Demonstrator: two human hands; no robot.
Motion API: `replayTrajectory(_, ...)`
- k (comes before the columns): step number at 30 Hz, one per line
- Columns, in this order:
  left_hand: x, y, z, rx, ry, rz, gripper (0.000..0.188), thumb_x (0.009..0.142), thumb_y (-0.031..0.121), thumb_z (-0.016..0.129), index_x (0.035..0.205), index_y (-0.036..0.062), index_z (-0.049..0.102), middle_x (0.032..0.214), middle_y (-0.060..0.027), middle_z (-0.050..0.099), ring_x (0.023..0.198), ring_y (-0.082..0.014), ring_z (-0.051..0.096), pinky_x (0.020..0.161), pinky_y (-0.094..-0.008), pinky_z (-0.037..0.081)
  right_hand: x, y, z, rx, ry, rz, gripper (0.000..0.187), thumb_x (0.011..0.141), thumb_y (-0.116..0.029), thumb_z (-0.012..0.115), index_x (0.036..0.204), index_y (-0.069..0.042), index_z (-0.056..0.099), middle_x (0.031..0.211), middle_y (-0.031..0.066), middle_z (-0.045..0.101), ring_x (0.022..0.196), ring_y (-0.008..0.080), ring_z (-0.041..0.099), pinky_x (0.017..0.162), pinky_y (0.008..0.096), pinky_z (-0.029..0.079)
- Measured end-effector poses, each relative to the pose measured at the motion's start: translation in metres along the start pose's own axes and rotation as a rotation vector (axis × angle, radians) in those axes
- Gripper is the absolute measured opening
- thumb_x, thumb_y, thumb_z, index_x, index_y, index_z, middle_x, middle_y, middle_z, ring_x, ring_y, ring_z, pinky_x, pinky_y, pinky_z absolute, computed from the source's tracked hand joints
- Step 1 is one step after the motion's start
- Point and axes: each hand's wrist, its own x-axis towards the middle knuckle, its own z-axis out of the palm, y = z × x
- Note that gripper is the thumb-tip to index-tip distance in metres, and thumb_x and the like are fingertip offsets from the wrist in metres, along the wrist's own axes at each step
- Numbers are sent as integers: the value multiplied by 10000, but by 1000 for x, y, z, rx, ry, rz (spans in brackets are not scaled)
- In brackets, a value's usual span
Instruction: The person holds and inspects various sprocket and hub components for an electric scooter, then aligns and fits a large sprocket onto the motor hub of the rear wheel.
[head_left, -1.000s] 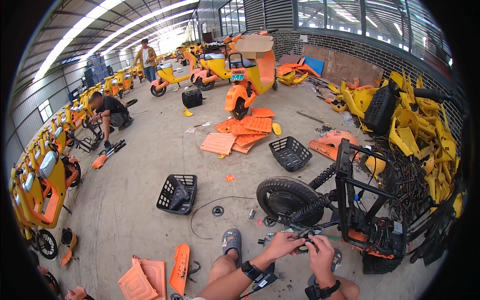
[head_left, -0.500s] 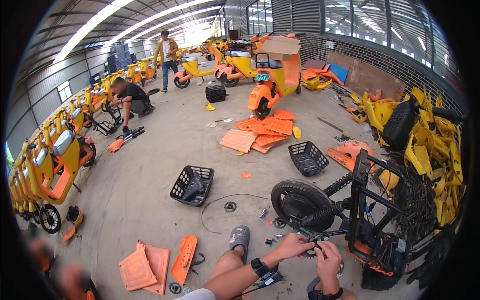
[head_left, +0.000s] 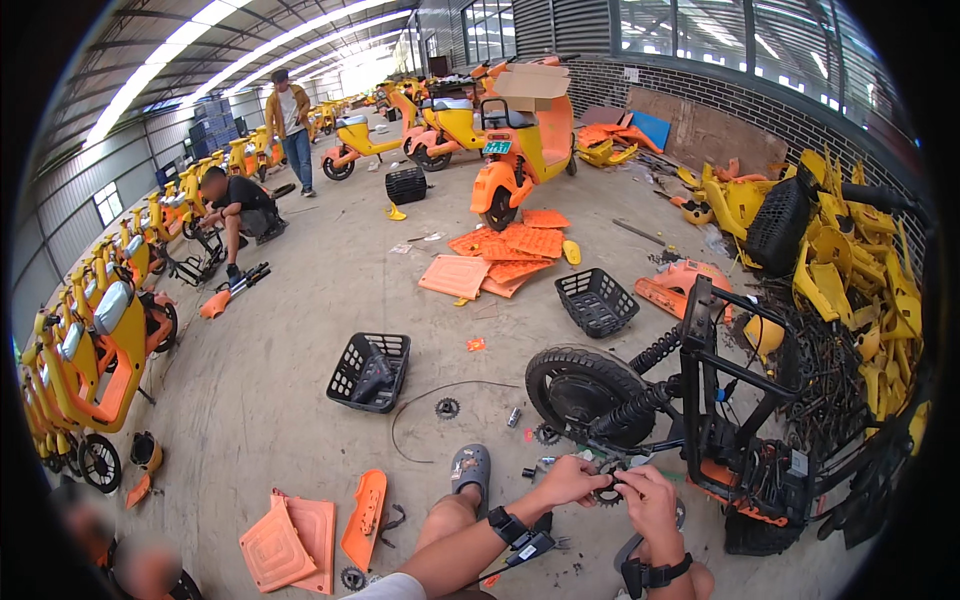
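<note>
My left hand [head_left: 570, 482] and my right hand [head_left: 650, 495] meet at the lower right, beside the hub of a stripped scooter's rear wheel [head_left: 580, 398]. Between them they pinch a dark toothed sprocket [head_left: 606, 494], its edge showing around my fingertips. The fingers of both hands are closed on it from either side. The scooter's bare black frame [head_left: 697, 400] lies close to the right, with shock absorbers and exposed wiring. Just beyond my left hand, small sockets [head_left: 529, 472] and another sprocket [head_left: 546, 434] rest on the floor.
A black basket [head_left: 368, 372] holds a power drill; a second basket [head_left: 596, 302] stands farther right. Orange panels [head_left: 290, 542] lie at the lower left, and yellow covers [head_left: 860, 270] heap along the right wall. One person [head_left: 240, 212] crouches at left; another [head_left: 290, 130] is upright behind.
My view has shifted slightly, so the scene sits a little farther left. More of the sprocket shows between my hands. The upright person at the back has come nearer.
</note>
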Motion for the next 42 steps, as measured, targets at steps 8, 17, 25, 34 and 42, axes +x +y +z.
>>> replayTrajectory(8,2,0,1,-53,-34,-39,342,854,246,724,817,-84,644,715,-114,661,583,-171,683,511,-271,573,-1,10,-2,50,15,-55,233,736,13,726,966,-25,724,889,114,667,757,258,641,663,326,503)
replayTrajectory(17,-2,5,4,-70,-81,-64,348,857,254,719,749,-61,616,705,-117,652,567,-175,680,499,-272,573,-1,11,-11,115,-96,173,201,757,-45,752,955,-19,726,898,113,683,717,201,639,636,294,501)
replayTrajectory(25,1,0,3,-17,-65,-25,351,856,250,722,775,-81,634,709,-123,659,594,-169,683,515,-272,571,-1,9,-9,48,-52,64,207,745,-35,744,951,-21,726,916,111,679,778,238,649,673,316,508)
replayTrajectory(34,2,0,3,21,-35,-4,340,839,246,727,761,-76,651,671,-97,656,573,-155,678,521,-261,567,0,2,-13,60,-84,-2,206,761,10,705,963,-22,724,913,108,676,807,260,652,718,326,509)
replayTrajectory(42,1,1,4,37,-63,-29,367,831,255,738,797,-101,658,714,-106,660,588,-155,673,519,-258,554,0,7,-15,60,-104,-16,201,770,-12,714,969,-30,727,916,104,678,783,245,651,694,318,510)
